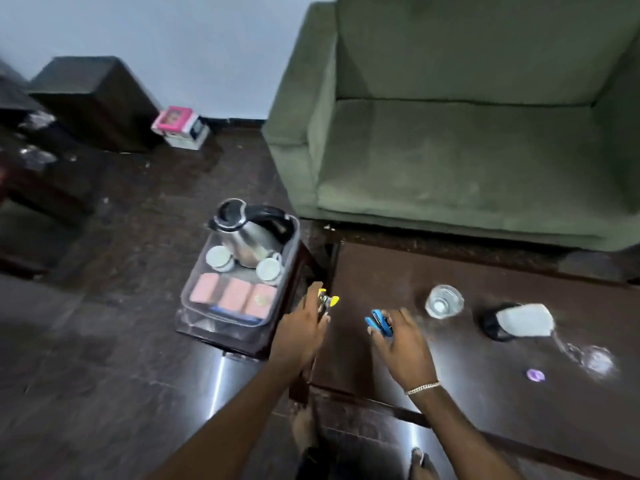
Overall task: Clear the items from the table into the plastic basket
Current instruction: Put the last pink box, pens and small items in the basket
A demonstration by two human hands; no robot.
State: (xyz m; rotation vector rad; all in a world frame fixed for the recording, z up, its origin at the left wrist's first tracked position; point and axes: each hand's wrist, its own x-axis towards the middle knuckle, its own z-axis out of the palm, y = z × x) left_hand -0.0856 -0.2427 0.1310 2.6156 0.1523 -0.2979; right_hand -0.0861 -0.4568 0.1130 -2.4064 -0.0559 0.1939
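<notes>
A clear plastic basket [194, 299] stands on a small dark stand left of the table. It holds a steel kettle [247, 233], two white cups [219, 258] and pink packets [235, 294]. My left hand [301, 330] grips a small yellow stapler [327, 301] at the table's left edge, beside the basket. My right hand [398, 337] holds a blue stapler [379, 323] just above the dark table [398, 271]. On the table lie a glass tumbler [444, 301], a white-and-black object [516, 322] on its side, a clear glass item [595, 362] and a small purple piece [535, 375].
A green sofa [450, 150] stands right behind the table. To the far left are dark furniture [93, 98] and a pink and white box [180, 126] on the floor. My feet [304, 427] show by the table's near edge on glossy dark floor.
</notes>
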